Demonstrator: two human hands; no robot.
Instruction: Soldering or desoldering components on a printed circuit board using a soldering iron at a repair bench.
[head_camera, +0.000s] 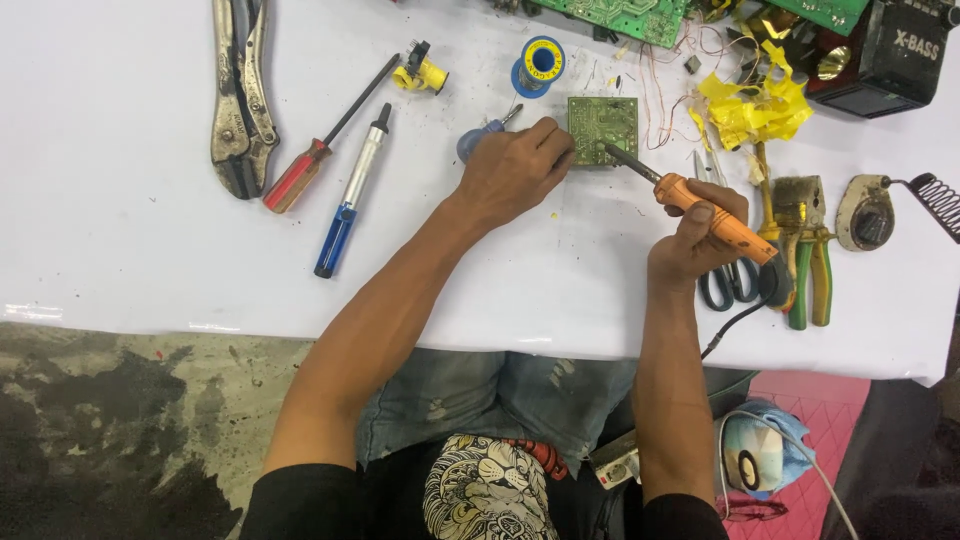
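A small green circuit board (601, 128) lies on the white table (130, 240). My left hand (512, 172) rests at the board's left edge, fingers curled against it and pinching something too small to tell. My right hand (697, 240) grips the orange handle of a soldering iron (700, 208), whose dark tip touches the board's lower right part. A blue-handled screwdriver (482, 138) lies just behind my left hand.
Locking pliers (240, 95), a red-handled screwdriver (320, 145), a blue desoldering pump (352, 190), a yellow clip (420, 70) and a solder spool (538, 62) lie on the left and at the back. Scissors (728, 280), green-handled pliers (805, 250), yellow tape scraps (755, 108) and an iron stand (880, 210) sit right.
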